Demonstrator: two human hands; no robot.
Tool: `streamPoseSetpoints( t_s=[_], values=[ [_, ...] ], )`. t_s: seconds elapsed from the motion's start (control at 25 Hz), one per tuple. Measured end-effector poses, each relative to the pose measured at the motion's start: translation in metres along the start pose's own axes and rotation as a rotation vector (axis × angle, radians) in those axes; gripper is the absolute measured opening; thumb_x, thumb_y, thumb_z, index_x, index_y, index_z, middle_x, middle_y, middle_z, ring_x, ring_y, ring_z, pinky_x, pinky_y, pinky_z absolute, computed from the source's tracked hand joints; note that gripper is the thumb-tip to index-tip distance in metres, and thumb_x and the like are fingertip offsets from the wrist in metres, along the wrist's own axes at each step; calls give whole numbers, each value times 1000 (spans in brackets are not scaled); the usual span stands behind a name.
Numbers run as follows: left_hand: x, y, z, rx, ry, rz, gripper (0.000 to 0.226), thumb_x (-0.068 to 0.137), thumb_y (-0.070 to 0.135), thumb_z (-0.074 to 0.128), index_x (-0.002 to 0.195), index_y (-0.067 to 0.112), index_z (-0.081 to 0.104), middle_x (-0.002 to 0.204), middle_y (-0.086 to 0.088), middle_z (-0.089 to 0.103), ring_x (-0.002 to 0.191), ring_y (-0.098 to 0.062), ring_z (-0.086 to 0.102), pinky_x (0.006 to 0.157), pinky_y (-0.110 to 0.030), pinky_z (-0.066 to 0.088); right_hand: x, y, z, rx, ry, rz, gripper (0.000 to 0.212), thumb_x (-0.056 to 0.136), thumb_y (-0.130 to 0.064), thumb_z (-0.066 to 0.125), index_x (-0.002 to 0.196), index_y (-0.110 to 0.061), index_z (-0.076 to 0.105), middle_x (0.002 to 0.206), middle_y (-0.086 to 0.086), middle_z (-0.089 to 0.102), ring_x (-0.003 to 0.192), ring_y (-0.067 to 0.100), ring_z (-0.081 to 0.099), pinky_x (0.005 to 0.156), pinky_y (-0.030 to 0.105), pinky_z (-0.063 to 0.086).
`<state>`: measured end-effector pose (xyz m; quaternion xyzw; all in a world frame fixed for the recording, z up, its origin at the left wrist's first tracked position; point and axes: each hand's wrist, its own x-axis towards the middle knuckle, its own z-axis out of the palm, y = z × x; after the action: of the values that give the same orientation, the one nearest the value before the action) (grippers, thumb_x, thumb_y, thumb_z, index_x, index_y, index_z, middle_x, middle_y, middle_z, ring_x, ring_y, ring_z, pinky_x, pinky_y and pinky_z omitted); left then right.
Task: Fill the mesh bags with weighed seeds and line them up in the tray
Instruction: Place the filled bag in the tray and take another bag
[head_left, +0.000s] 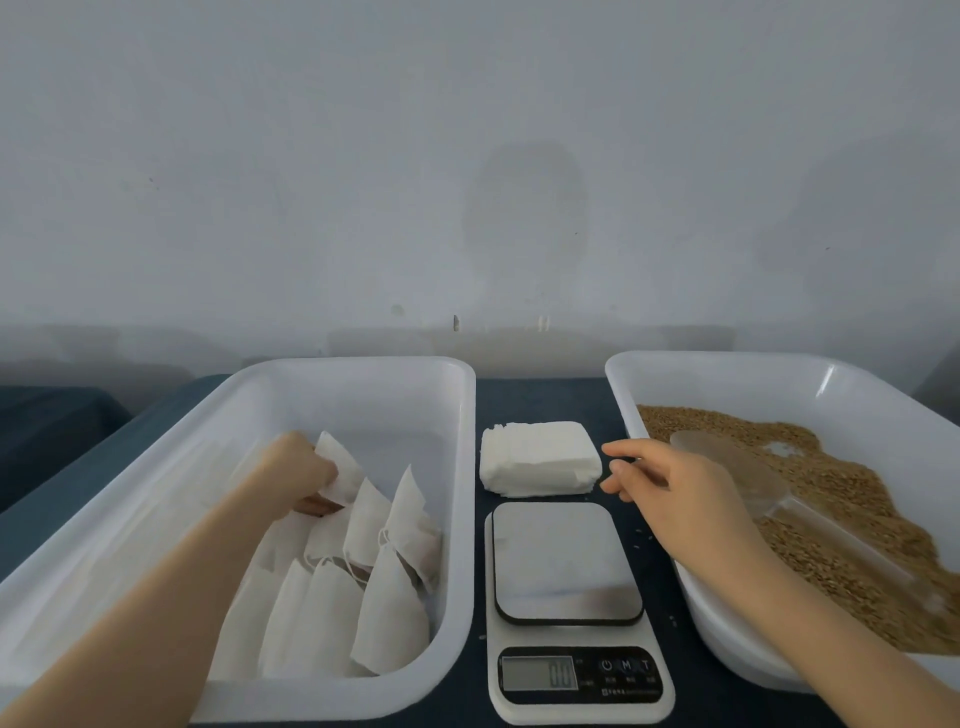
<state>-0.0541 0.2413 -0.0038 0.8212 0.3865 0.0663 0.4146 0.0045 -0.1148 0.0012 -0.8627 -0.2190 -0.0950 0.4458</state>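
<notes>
Currently the left hand (298, 475) is pinching a filled mesh bag (340, 465) at the row's 12 o'clock end, bare tray (374, 395) floor lying beyond; the right hand (675, 493) is hovering slack-fingered at the scale's (566, 561) 1 o'clock.

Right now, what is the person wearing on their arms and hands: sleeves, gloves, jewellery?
The left hand and right hand are ungloved; the left forearm and right forearm are bare to the frame edge. No sleeve, watch, bracelet or ring shows.
</notes>
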Motion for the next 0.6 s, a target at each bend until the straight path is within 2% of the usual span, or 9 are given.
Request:
streamPoseSetpoints(
  t_s=[0.08, 0.24, 0.36, 0.48, 0.6],
  values=[
    [0, 1, -1, 66, 77, 27, 11, 86, -2, 54, 95, -8, 55, 78, -24, 68, 64, -39, 69, 70, -51, 58, 0, 0, 0, -8, -2, -2, 22, 93, -19, 57, 112, -25, 66, 74, -20, 69, 73, -10, 61, 63, 5, 44],
    [-7, 9, -3, 219, 210, 79, 37, 88, 5, 57, 121, -1, 42, 103, -24, 57, 81, -40, 65, 71, -48, 56, 0, 0, 0, -26, -2, -10, 20, 93, -21, 56, 110, -25, 66, 74, -19, 69, 74, -11, 60, 63, 3, 43],
    [-27, 33, 2, 493, 347, 299, 41, 92, 13, 50, 131, 12, 39, 113, -15, 60, 99, -36, 58, 73, -36, 41, 1, 0, 0, -36, 4, -21, 18, 94, -20, 56, 108, -24, 67, 74, -19, 68, 74, -10, 60, 62, 3, 43],
    [-55, 77, 24, 533, 368, 617, 36, 94, 18, 46, 130, 19, 49, 123, -5, 62, 111, -29, 55, 85, -36, 39, 1, -1, 1, -41, -18, -20, 18, 94, -21, 54, 105, -25, 66, 76, -18, 67, 76, -12, 58, 59, 3, 43],
    [-80, 116, 74, 695, 187, 814, 26, 96, 19, 42, 109, 20, 64, 110, -2, 66, 95, -25, 57, 76, -30, 36, 2, -1, 2, -53, -44, -7, 16, 94, -21, 53, 101, -27, 67, 76, -17, 66, 76, -13, 57, 55, 5, 41]
  ],
)
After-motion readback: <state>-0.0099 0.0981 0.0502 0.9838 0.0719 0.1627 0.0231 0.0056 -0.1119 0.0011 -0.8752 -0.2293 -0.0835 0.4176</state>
